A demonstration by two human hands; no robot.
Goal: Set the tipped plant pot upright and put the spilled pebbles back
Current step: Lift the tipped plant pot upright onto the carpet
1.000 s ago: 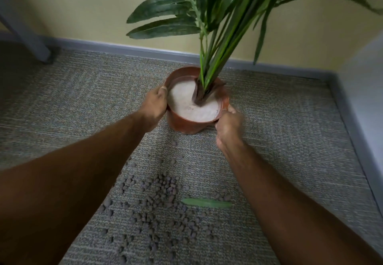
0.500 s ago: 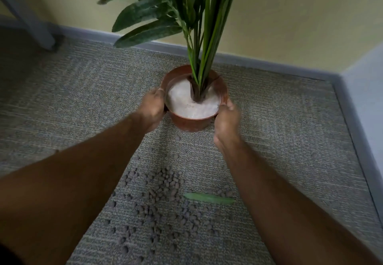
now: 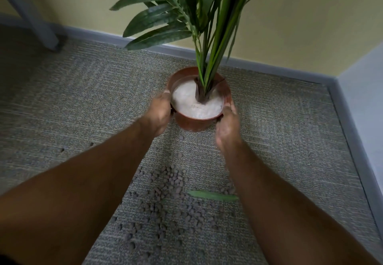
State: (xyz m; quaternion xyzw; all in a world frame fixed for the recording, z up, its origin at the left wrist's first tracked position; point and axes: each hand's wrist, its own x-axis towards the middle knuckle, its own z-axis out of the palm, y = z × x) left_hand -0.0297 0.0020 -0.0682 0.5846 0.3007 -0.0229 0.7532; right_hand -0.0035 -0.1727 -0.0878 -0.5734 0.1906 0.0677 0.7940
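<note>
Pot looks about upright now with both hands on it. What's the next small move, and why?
Probably let go of the pot and bring one hand down to the pebbles. The pot appears to sit level on the carpet, the left hand and right hand only steady its sides, and the pebbles lie scattered nearer the camera beside a fallen leaf.

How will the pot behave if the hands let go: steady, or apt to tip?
The pot is probably top-heavy: its tall plant rises far above the narrow base. It may tip again. Both hands, left and right, grip its sides.
</note>
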